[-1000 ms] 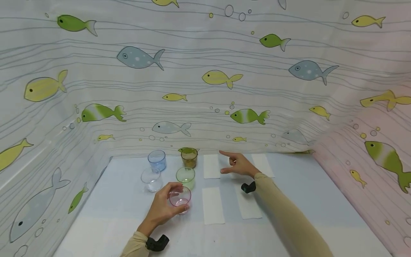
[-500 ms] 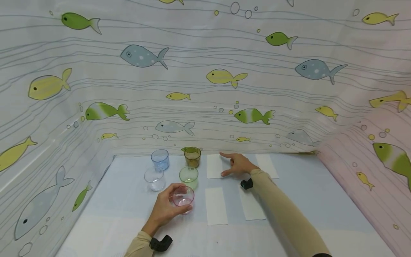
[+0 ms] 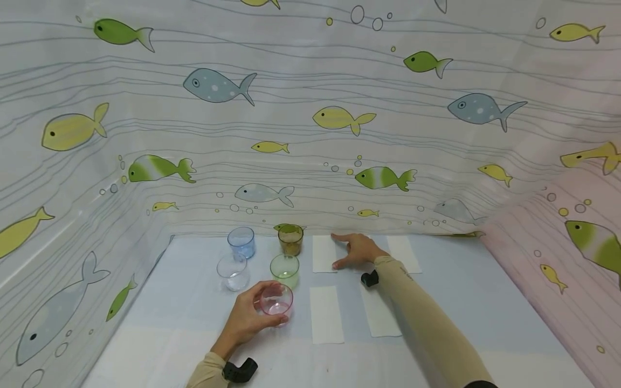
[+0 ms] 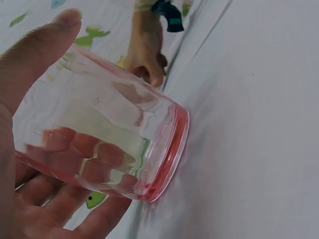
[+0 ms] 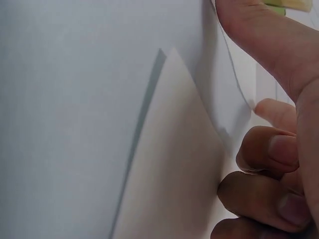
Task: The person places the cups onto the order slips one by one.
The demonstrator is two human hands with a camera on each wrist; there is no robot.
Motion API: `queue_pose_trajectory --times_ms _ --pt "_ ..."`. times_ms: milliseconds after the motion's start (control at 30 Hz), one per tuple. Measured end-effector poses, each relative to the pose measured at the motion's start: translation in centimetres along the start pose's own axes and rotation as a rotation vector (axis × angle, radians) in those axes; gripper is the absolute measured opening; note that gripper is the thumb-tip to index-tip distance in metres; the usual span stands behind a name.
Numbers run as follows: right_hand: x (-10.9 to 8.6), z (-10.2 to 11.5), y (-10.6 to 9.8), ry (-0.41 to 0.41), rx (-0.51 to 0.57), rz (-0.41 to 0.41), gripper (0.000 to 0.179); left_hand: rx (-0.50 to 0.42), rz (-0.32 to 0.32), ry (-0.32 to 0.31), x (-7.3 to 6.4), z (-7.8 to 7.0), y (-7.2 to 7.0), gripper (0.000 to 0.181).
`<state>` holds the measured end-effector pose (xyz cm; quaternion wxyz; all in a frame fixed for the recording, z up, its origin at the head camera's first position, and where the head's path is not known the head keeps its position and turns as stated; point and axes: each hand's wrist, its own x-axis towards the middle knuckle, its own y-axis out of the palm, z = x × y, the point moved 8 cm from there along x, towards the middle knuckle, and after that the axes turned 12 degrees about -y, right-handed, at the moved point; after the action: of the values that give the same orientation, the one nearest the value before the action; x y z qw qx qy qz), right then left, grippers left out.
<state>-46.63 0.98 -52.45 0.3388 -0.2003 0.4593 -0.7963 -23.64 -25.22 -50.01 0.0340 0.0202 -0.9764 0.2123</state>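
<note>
My left hand point(image 3: 245, 318) grips a pink-tinted clear glass point(image 3: 277, 304) from its left side, thumb in front and fingers behind. In the left wrist view the pink glass point(image 4: 169, 149) shows its thick base close over the white tabletop. My right hand point(image 3: 359, 250) reaches to the back of the table, its thumb and index finger stretched apart at the right edge of a white paper strip point(image 3: 322, 256). Its other fingers point(image 5: 259, 199) are bent in the right wrist view, and nothing shows between thumb and index finger.
Behind the pink glass stand a green glass point(image 3: 284, 272), a clear glass point(image 3: 233, 274), a blue glass point(image 3: 241, 242) and a brown glass point(image 3: 290, 241). More paper strips lie at front centre point(image 3: 326, 318), under the right forearm and at back right. A fish-patterned curtain point(image 3: 271, 108) encloses the table.
The right thumb and index fingertips have shifted slightly left onto the back paper strip. The left hand still holds the pink glass in the same place. The head view has shifted a little.
</note>
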Motion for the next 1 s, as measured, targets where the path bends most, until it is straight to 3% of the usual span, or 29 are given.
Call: queue_pose_trajectory --times_ms 333,1000 --pt "-0.15 -0.09 -0.06 0.008 -0.063 0.025 0.103 -0.036 0.069 0.022 -0.18 -0.23 0.29 0.072" --pt "0.45 -0.26 0.12 0.019 -0.114 0.096 0.107 -0.040 0.088 0.015 -0.08 0.12 0.22 0.073"
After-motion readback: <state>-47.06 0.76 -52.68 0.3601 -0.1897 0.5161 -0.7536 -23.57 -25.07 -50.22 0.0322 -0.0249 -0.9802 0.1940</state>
